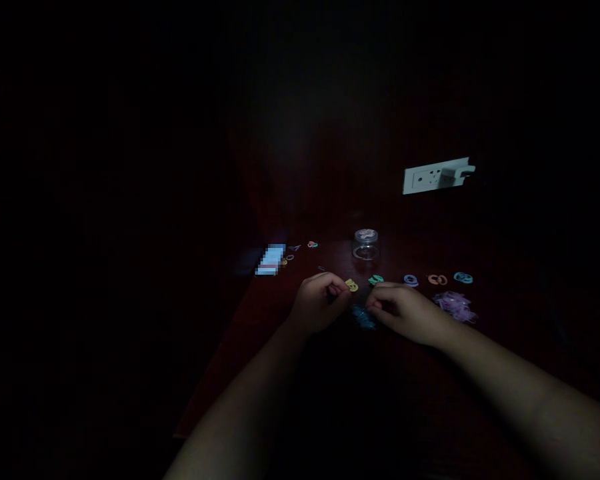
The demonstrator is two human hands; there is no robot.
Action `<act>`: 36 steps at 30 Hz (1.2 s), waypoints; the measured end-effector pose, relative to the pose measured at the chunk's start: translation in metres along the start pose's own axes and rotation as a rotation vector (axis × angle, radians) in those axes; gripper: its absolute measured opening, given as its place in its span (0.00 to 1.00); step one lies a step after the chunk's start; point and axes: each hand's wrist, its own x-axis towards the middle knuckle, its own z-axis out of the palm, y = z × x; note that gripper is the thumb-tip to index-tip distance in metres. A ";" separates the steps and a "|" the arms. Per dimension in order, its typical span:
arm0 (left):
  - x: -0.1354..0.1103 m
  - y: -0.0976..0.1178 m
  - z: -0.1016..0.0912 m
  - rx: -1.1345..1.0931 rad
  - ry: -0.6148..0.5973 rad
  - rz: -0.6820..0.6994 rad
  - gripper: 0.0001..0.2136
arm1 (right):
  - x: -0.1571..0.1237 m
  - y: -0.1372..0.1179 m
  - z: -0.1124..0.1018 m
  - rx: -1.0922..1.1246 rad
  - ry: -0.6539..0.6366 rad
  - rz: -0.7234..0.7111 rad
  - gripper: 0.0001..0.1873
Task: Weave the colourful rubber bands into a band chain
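My left hand [320,303] is closed in a pinch beside a small heap of yellow elastic bands [351,285]. Whatever its fingertips hold is too small to make out. Opposite it, my right hand [403,312] also has thumb and fingers pressed together, at the edge of a pile of blue bands or strips [364,317]. Its grip is hidden in the dim light. Behind the hands, small groups of green bands [376,279], purple bands [411,281], orange bands [437,280] and teal bands [463,277] form a row. A loose light-purple pile [456,307] lies beyond my right wrist.
A clear lidded jar [366,247] stands behind the row. At the left edge of the dark red table [230,373] lies a lit phone [271,260], with a few small bands [313,245] near it. A wall socket [433,176] holds a plug. The surroundings are very dark.
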 end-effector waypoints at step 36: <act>0.053 -0.118 -0.002 0.457 -0.058 -0.396 0.06 | -0.002 -0.010 -0.007 -0.168 0.065 -0.025 0.08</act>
